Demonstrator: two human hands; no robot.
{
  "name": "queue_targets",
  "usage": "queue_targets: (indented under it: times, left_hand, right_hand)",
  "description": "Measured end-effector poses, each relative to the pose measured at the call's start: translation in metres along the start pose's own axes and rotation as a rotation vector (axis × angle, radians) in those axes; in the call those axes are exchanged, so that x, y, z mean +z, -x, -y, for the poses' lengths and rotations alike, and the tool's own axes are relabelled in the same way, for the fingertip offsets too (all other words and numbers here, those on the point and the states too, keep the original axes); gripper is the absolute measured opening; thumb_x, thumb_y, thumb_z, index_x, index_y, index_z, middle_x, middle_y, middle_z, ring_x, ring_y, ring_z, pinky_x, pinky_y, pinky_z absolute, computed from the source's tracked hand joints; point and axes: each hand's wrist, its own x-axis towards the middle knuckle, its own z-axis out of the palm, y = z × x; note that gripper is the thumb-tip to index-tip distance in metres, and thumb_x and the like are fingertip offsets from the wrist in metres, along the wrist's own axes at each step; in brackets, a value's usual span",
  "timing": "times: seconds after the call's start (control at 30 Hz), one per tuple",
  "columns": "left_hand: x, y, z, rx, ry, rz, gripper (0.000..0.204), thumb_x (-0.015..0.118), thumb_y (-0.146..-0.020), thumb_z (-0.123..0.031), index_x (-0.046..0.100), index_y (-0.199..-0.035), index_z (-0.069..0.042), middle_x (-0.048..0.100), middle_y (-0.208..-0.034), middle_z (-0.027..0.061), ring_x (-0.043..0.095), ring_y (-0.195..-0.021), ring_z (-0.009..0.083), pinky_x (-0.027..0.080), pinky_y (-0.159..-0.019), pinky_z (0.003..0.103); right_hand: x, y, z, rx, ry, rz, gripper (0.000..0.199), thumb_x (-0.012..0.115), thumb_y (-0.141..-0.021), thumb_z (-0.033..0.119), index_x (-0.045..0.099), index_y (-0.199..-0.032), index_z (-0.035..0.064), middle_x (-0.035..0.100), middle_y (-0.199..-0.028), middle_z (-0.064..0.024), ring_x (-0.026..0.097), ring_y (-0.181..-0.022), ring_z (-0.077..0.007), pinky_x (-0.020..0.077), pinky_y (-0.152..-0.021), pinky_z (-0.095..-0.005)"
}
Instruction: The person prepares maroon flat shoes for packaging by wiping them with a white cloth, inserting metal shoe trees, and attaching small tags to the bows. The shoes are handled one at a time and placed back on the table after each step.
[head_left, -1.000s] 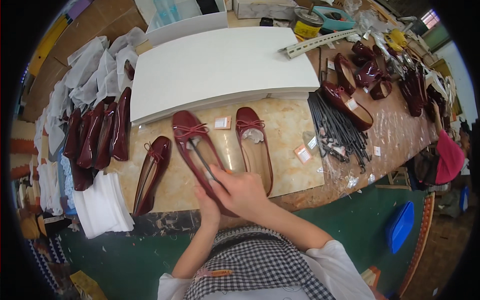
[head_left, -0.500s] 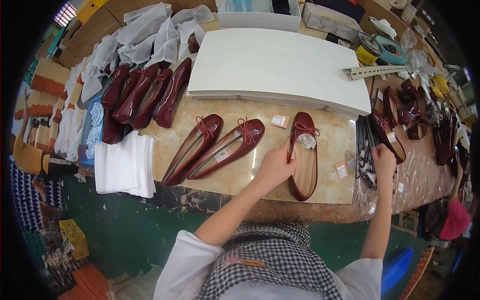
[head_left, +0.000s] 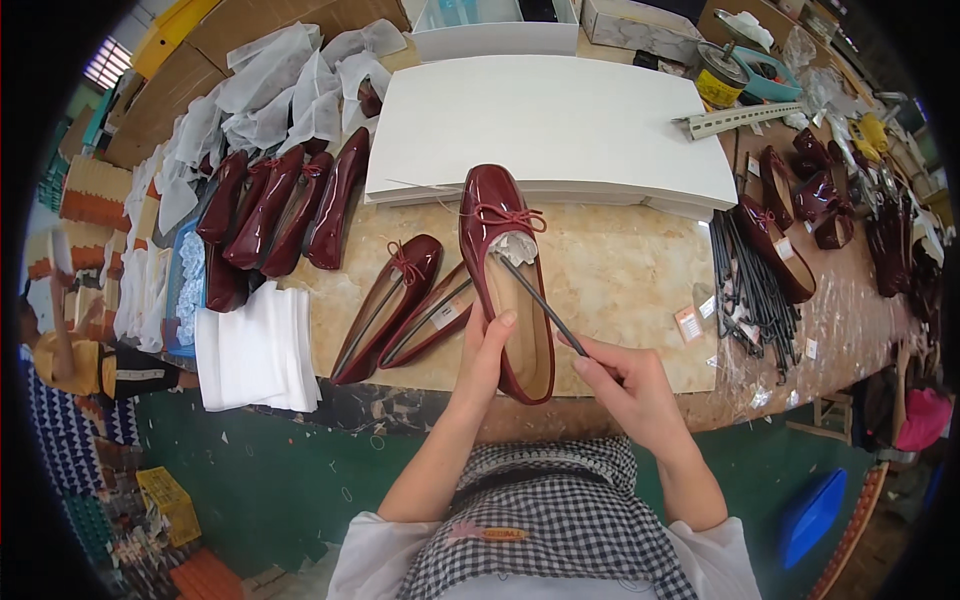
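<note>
My left hand (head_left: 484, 362) is closed round the side of a dark red patent ballet flat (head_left: 526, 352), lifted toe-away over the table's front. Crumpled white paper (head_left: 514, 247) fills its toe opening. My right hand (head_left: 632, 392) pinches a thin black stick (head_left: 548, 310), whose far end reaches the paper inside the shoe. Behind and left of my left hand, a second red flat (head_left: 420, 258) lies on the table with a black stick along its inside. Next to it, another red flat (head_left: 436, 328), also with a stick, is partly hidden by the held shoe.
A pile of black sticks (head_left: 752, 295) lies to the right, beside more red shoes (head_left: 780, 250). A stack of white sheets (head_left: 550, 125) covers the back. Left are several red flats (head_left: 338, 205), folded white cloths (head_left: 258, 350) and a blue basket (head_left: 180, 300).
My left hand has raised the shoe off the table and moved it left. My right hand has come from the stick pile to the shoe, now holding a black stick inside it.
</note>
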Motion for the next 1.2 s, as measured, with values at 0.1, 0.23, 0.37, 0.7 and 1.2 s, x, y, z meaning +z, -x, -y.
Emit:
queue_targets:
  times: [0.1, 0.23, 0.37, 0.7, 1.2]
  left_hand:
    - [-0.007, 0.006, -0.008, -0.012, 0.011, 0.107, 0.065, 0.055, -0.091, -0.032, 0.032, -0.143, 0.000, 0.050, -0.132, 0.0144, 0.048, -0.121, 0.0214, 0.037, -0.103, 0.034]
    - [0.000, 0.010, -0.014, 0.080, -0.105, 0.050, 0.056, 0.045, -0.093, -0.042, 0.044, -0.128, 0.001, 0.060, -0.112, 0.0135, 0.061, -0.098, 0.0201, 0.050, -0.085, 0.033]
    - [0.011, 0.019, -0.027, 0.050, -0.079, 0.067, 0.063, 0.040, -0.094, -0.050, 0.045, -0.130, 0.001, 0.059, -0.117, 0.0119, 0.057, -0.108, 0.0197, 0.046, -0.093, 0.033]
    - [0.000, 0.031, 0.018, 0.224, -0.190, -0.105, 0.047, 0.048, -0.089, -0.018, 0.041, -0.132, 0.002, 0.059, -0.103, 0.0138, 0.055, -0.088, 0.0202, 0.047, -0.081, 0.032]
    - [-0.108, -0.027, -0.098, 0.516, -1.515, 0.193, 0.033, 0.070, -0.068, -0.009, 0.065, -0.101, -0.009, 0.054, -0.122, 0.0181, 0.050, -0.116, 0.0366, 0.037, -0.098, 0.048]
  right_hand:
    - [0.005, -0.007, 0.005, 0.087, -0.124, 0.041, 0.032, 0.056, -0.095, 0.012, 0.060, -0.125, 0.0030, 0.038, -0.053, 0.0012, 0.035, -0.049, -0.0045, 0.0304, -0.045, -0.0241]
    - [0.018, -0.009, 0.012, -0.017, -0.178, 0.011, 0.032, 0.050, -0.097, 0.009, 0.059, -0.127, 0.0014, 0.039, -0.054, 0.0052, 0.036, -0.046, -0.0022, 0.0285, -0.043, -0.0218]
    - [0.033, -0.017, 0.009, -0.296, 0.053, -0.179, 0.032, 0.049, -0.097, 0.006, 0.059, -0.126, -0.0003, 0.043, -0.054, 0.0055, 0.039, -0.045, -0.0020, 0.0295, -0.042, -0.0209]
    - [0.070, -0.021, -0.027, -0.389, 0.514, -0.188, 0.031, 0.056, -0.091, 0.006, 0.061, -0.121, -0.0009, 0.055, -0.060, -0.0088, 0.050, -0.050, -0.0100, 0.0397, -0.048, -0.0264]
    - [-0.119, 0.005, -0.049, -0.105, 0.563, -0.307, 0.029, 0.059, -0.089, 0.016, 0.065, -0.117, 0.0101, 0.069, -0.085, -0.0159, 0.067, -0.074, -0.0307, 0.0517, -0.067, -0.0374]
